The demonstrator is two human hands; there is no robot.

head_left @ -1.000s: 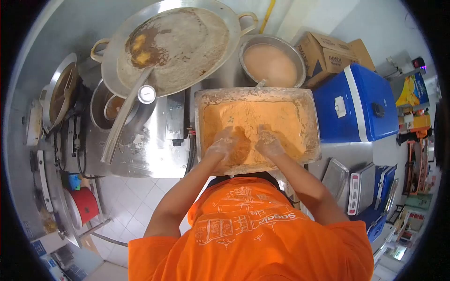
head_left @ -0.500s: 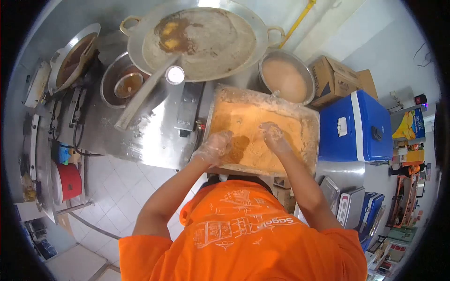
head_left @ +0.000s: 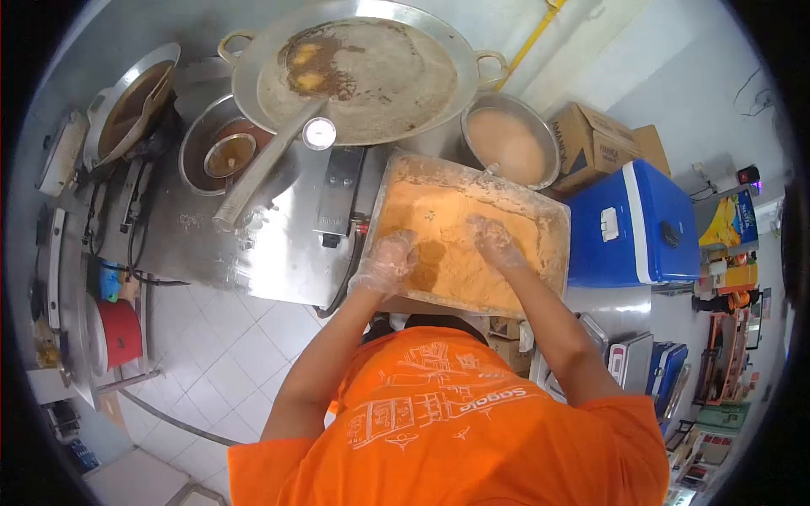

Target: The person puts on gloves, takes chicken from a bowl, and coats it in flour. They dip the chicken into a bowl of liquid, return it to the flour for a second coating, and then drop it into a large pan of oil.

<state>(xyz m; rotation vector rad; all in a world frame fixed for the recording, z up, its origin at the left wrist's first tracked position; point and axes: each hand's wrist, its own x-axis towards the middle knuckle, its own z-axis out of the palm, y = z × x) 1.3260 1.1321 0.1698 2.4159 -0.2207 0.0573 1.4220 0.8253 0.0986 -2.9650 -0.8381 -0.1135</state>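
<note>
Both my hands wear clear plastic gloves and are over a rectangular tray (head_left: 553, 282) of orange-tan powder (head_left: 447, 211). My left hand (head_left: 386, 260) is at the tray's left side, its fingers curled at the powder; whatever it holds is hidden. Further right, my right hand (head_left: 496, 240) has its fingers bent together, with powder stuck to the glove; I cannot make out anything in it. Behind the tray stands a metal bowl of pale pinkish liquid (head_left: 509, 145).
A wide pan (head_left: 371, 84) of bubbling oil holds yellow pieces, a long-handled tool (head_left: 270, 164) and a round dial (head_left: 319, 133). At left are a bowl with a strainer (head_left: 229, 156) and another pan (head_left: 135, 114). A blue cooler (head_left: 603, 223) and cardboard box (head_left: 595, 145) are right.
The view has shifted slightly. Both hands stay over the powder in nearly the same places, with small changes in finger pose.
</note>
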